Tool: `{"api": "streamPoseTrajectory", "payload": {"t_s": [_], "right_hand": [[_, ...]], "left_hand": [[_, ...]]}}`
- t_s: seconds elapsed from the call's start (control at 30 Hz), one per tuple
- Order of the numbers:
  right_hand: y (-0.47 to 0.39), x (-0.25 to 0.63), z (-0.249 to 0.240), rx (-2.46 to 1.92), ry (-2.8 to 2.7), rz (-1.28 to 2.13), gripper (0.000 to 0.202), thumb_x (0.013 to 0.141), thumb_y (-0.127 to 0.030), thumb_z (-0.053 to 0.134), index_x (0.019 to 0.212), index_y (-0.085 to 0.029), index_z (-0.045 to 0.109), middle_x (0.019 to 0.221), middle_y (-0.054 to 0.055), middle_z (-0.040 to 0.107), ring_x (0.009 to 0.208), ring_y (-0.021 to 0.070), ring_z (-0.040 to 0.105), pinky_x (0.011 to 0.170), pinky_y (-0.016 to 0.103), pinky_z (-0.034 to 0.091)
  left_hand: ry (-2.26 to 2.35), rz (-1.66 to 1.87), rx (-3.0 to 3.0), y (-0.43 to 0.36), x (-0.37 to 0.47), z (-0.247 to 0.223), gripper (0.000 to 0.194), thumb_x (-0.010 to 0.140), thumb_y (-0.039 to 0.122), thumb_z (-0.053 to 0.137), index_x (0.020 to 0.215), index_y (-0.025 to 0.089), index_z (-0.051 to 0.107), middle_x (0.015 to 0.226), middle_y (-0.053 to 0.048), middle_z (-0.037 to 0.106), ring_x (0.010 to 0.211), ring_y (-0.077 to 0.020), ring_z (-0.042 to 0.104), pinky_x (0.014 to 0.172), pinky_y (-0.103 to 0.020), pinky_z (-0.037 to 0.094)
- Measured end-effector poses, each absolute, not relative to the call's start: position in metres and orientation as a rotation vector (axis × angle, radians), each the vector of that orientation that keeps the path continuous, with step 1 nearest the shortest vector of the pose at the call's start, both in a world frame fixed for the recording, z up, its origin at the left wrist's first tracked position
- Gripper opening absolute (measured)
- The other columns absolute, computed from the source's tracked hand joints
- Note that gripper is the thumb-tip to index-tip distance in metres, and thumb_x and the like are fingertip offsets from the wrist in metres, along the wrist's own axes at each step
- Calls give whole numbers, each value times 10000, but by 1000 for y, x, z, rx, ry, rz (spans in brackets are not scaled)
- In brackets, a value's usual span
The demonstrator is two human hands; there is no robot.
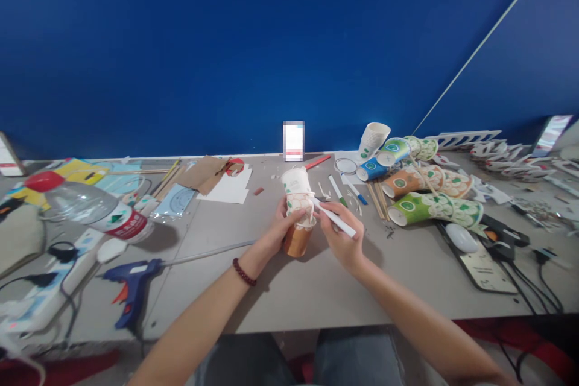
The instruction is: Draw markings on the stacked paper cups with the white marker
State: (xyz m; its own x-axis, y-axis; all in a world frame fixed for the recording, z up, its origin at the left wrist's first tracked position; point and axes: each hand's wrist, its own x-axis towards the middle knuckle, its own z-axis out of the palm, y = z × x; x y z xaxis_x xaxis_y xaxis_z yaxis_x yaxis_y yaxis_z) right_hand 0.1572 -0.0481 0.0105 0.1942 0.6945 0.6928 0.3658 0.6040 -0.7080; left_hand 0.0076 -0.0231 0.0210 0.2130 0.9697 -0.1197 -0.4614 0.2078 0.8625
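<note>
Joined paper cups [296,184], white with a printed pattern above and brown at the bottom [297,241], stand upright in front of me. My left hand [280,226] is closed around their middle. A white marker pen [337,219] is gripped in my right hand [344,235], its tip end at the right side of the cups. Whether the tip touches them I cannot tell. To the right of the cups lie a green-ended marker [337,190] and a blue-ended marker [354,189].
A blue hot glue gun [131,283], a power strip [58,283] and a water bottle [99,208] lie left. Joined cups [434,208] and stacked white cups [374,140] are at right, near a black glue gun [502,238]. A blue wall [271,42] rises behind.
</note>
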Motion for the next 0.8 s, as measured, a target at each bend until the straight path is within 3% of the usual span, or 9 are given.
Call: {"api": "streamPoseTrajectory", "payload": {"t_s": [0.57, 0.8], "right_hand": [[-47, 158, 7, -947, -1395, 324, 110, 895, -204, 621, 982, -239, 679, 906, 51, 723, 784, 208, 731, 724, 380, 650], [-49, 157, 6, -926, -1391, 357, 112, 902, -184, 611, 977, -240, 674, 911, 41, 708, 797, 214, 726, 740, 390, 650]], "left_hand": [[802, 1163, 807, -22, 8, 20, 577, 608, 344, 873, 1105, 201, 616, 1071, -90, 724, 981, -280, 691, 927, -427, 500], [783, 1149, 808, -24, 9, 25, 522, 623, 379, 875, 1070, 264, 632, 1035, -7, 739, 983, -262, 683, 925, -414, 507]]}}
